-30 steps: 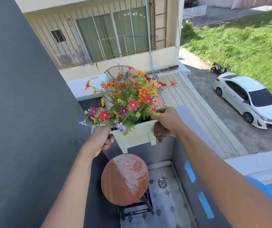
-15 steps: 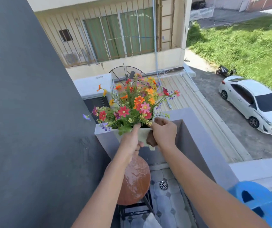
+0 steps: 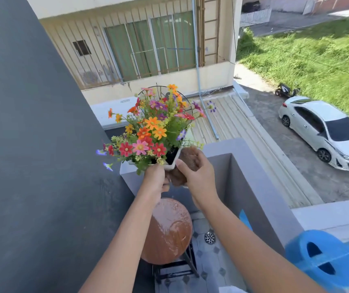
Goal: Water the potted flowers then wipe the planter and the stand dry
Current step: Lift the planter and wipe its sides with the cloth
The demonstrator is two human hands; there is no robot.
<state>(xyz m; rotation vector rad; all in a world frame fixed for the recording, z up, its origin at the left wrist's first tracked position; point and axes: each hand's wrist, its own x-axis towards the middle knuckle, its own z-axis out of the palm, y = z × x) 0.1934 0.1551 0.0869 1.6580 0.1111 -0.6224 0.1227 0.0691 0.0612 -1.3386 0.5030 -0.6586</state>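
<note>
A white planter [image 3: 174, 160] full of colourful flowers [image 3: 151, 132] is held up in the air, turned with a corner toward me. My left hand [image 3: 155, 178] grips its near underside. My right hand [image 3: 196, 172] presses a brown cloth [image 3: 188, 158] against the planter's right side. Below them stands the round brown stand [image 3: 169, 231], its top wet and shiny, with black legs under it.
A dark grey wall [image 3: 32, 144] fills the left. A grey balcony parapet [image 3: 251, 176] runs along the right, with a blue watering can [image 3: 321, 259] on its ledge at lower right. The tiled floor has a drain [image 3: 209, 237]. Street, white car and grass lie far below.
The planter has been turned from side-on to corner-on and drawn in over the stand. My hands have come closer together, the right one sliding the cloth along the planter's side.
</note>
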